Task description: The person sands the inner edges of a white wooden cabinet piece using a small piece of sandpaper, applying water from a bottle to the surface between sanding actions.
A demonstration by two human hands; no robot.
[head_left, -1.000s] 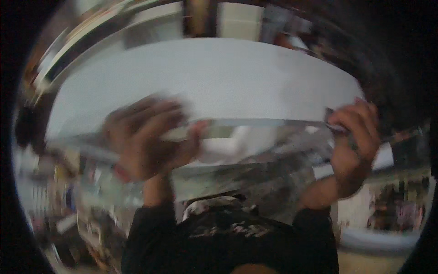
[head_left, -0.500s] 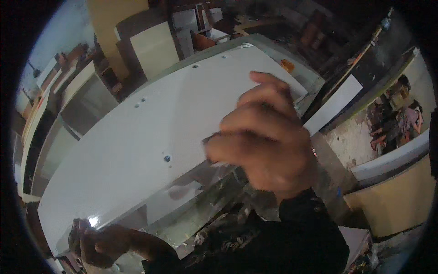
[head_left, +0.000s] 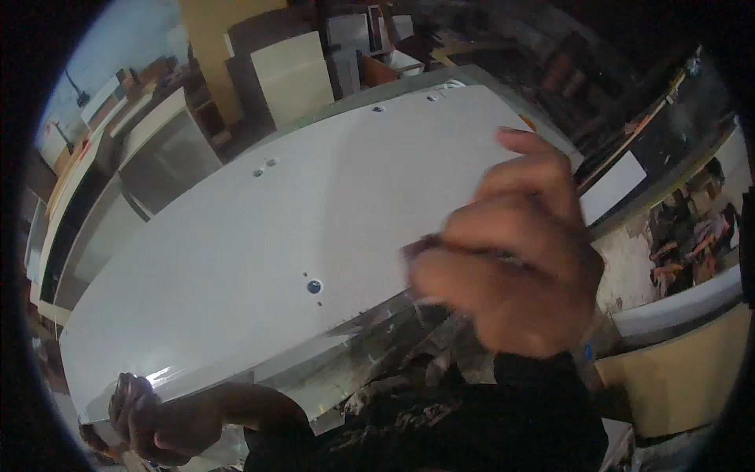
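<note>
A long white panel (head_left: 236, 236) with several small drilled holes lies across the table in front of me. My left hand (head_left: 161, 421) is closed round its near left corner, with the fingertips on the top face. My right hand (head_left: 519, 252) is above the panel's right part, blurred by motion, its fingers curled together. A small dark edge shows between its thumb and fingers, too blurred to name. One round hole (head_left: 314, 287) in the panel is near the front edge, between my two hands.
The green-grey table (head_left: 543, 106) shows beyond the panel's far right end. Cabinet carcasses and boards (head_left: 169, 141) stand at the left, and a pale board (head_left: 292, 79) leans at the back. At the right are a white strip (head_left: 616, 189) and a tan board (head_left: 684, 377).
My right hand has shifted to the right in the view, still curled. The panel and background have also shifted somewhat rightward in the picture. My left hand keeps its grip on the corner.
</note>
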